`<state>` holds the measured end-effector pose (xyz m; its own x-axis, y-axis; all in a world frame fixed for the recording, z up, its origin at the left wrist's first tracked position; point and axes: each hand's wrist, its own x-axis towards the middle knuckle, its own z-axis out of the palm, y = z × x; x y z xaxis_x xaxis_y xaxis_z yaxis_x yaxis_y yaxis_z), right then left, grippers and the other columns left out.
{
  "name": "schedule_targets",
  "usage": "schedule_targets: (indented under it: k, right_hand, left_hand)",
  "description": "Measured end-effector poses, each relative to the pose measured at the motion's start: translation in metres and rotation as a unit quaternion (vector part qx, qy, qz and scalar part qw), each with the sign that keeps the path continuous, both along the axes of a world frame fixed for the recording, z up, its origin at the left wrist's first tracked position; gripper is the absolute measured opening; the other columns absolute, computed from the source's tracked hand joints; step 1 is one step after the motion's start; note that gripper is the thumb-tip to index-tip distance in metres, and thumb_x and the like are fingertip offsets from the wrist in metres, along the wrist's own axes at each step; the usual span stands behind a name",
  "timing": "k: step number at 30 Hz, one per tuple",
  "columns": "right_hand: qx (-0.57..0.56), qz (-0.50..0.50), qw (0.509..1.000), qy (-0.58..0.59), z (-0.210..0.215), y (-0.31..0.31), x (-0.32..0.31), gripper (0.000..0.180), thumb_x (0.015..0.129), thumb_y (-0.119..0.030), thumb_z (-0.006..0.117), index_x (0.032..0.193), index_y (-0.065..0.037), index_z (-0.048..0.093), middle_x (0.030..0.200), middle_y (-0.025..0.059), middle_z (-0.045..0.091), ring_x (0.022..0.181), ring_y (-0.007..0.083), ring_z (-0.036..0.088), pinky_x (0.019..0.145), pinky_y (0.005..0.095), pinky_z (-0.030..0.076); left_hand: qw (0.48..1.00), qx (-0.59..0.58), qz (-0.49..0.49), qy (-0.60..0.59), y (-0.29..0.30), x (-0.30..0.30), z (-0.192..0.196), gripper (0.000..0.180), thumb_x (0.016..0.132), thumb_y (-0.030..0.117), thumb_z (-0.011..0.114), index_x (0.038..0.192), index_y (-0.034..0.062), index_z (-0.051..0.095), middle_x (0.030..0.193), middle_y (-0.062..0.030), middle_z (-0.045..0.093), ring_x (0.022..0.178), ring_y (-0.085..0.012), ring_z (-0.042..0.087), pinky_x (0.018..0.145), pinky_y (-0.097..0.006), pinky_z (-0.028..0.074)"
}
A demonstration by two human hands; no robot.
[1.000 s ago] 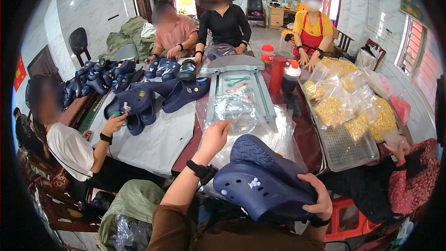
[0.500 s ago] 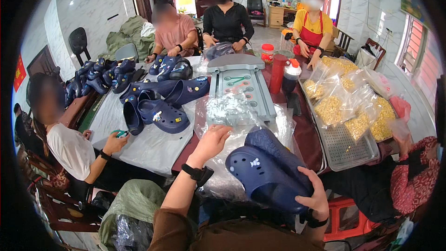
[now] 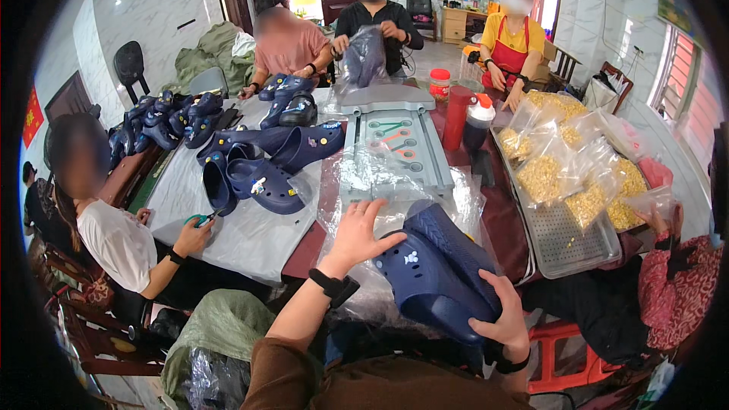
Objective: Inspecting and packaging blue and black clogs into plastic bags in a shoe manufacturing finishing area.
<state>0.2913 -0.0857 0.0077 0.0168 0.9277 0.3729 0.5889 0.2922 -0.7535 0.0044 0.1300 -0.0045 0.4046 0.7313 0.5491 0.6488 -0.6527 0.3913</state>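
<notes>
A pair of navy blue clogs, laid together with one sole showing, is tilted in front of me. The nearer clog has round holes and a small white charm. My right hand is closed around the clogs' near right end. To their left, my left hand has its fingers spread over a clear plastic bag, and its thumb points to the upper edge of the nearer clog. Whether that thumb touches the clog I cannot tell. More clear plastic lies beneath and beside the pair.
Several navy clogs lie to the left. Beyond my hands stand a grey plastic stand, a red flask and a dark-liquid bottle. A metal tray bears yellow-filled bags at right. Co-workers sit around; one at left holds scissors.
My left hand has spread its fingers and moved slightly right, toward the clogs. The clogs have shifted a little in my right hand. Across the table, a co-worker has lifted a bagged pair.
</notes>
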Motion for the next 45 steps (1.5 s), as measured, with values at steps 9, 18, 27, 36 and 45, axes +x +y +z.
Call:
schedule_targets:
  k: [9,18,27,36,45]
  right_hand:
    - [-0.030,0.004,1.000,-0.001,0.002,-0.004,0.003,0.086,0.055,-0.027,0.081,0.135,-0.002,0.058,0.111,0.0149,0.060,0.104,0.0294,0.061,0.096,0.0365,0.046]
    - [-0.030,-0.021,0.993,0.116,-0.016,-0.003,0.005,0.086,0.057,-0.025,0.082,0.137,-0.005,0.058,0.114,0.0125,0.061,0.109,0.0274,0.060,0.099,0.0368,0.045]
    - [-0.011,-0.018,0.990,0.137,-0.020,-0.002,0.000,0.087,0.061,-0.025,0.082,0.140,-0.001,0.055,0.124,0.0139,0.061,0.116,0.0269,0.059,0.104,0.0364,0.043]
    - [-0.083,-0.008,0.872,0.483,-0.020,-0.001,-0.009,0.088,0.068,-0.015,0.076,0.147,0.008,0.044,0.140,0.0182,0.055,0.128,0.0252,0.055,0.111,0.0361,0.040]
    - [0.038,-0.029,0.998,0.048,-0.010,0.001,-0.013,0.087,0.058,-0.025,0.083,0.139,-0.005,0.057,0.109,0.0148,0.057,0.098,0.0314,0.060,0.092,0.0383,0.047]
  left_hand:
    - [0.996,0.032,0.080,0.032,0.016,0.016,0.003,0.057,0.076,0.035,0.080,0.122,0.0062,0.062,0.114,-0.0148,0.064,0.108,-0.0370,0.059,0.091,-0.046,0.049]
    - [0.988,0.004,0.148,0.053,-0.027,0.001,0.005,0.065,0.066,-0.003,0.061,0.130,0.0088,0.054,0.124,-0.0162,0.058,0.115,-0.0421,0.051,0.094,-0.051,0.046]
    - [0.996,0.005,0.084,0.033,-0.048,-0.006,0.000,0.077,0.066,-0.013,0.055,0.140,0.0023,0.046,0.138,-0.0294,0.044,0.119,-0.0494,0.043,0.101,-0.054,0.041]
    - [0.994,-0.025,0.061,0.090,-0.045,-0.022,0.007,0.086,0.066,-0.015,0.054,0.147,0.0121,0.047,0.141,-0.0302,0.043,0.119,-0.0501,0.043,0.103,-0.053,0.041]
    - [0.989,-0.123,0.002,-0.084,-0.041,-0.018,0.021,0.064,0.080,-0.007,0.055,0.142,0.0075,0.053,0.122,-0.0255,0.052,0.102,-0.0417,0.058,0.089,-0.046,0.050]
